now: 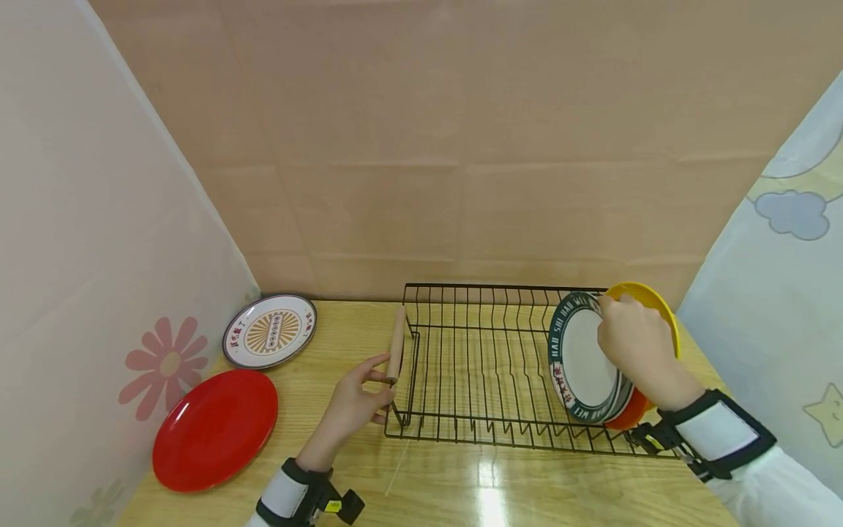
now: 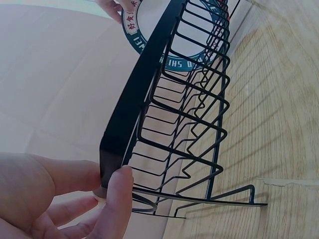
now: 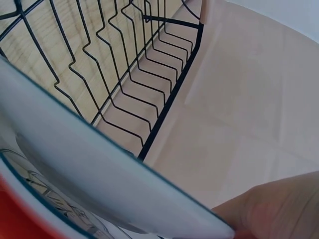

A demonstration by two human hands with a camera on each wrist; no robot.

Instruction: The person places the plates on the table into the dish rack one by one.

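Note:
A black wire dish rack (image 1: 474, 380) stands on the wooden table. My left hand (image 1: 358, 399) pinches the near end of its wooden handle (image 1: 396, 344); in the left wrist view the fingertips (image 2: 117, 184) sit at the rack's corner (image 2: 164, 124). My right hand (image 1: 632, 340) grips the top rim of a green-rimmed white plate (image 1: 582, 359) standing upright at the rack's right end. Behind it stand another green-rimmed plate, a red dish (image 1: 628, 413) and a yellow plate (image 1: 648, 300). In the right wrist view the white plate (image 3: 89, 174) fills the foreground above the rack wires (image 3: 124, 64).
A red plate (image 1: 214, 428) lies flat at the table's left front. A patterned white plate (image 1: 270, 331) leans at the back left corner. White curtain panels close both sides; a beige wall stands behind. The rack's left and middle slots hold nothing.

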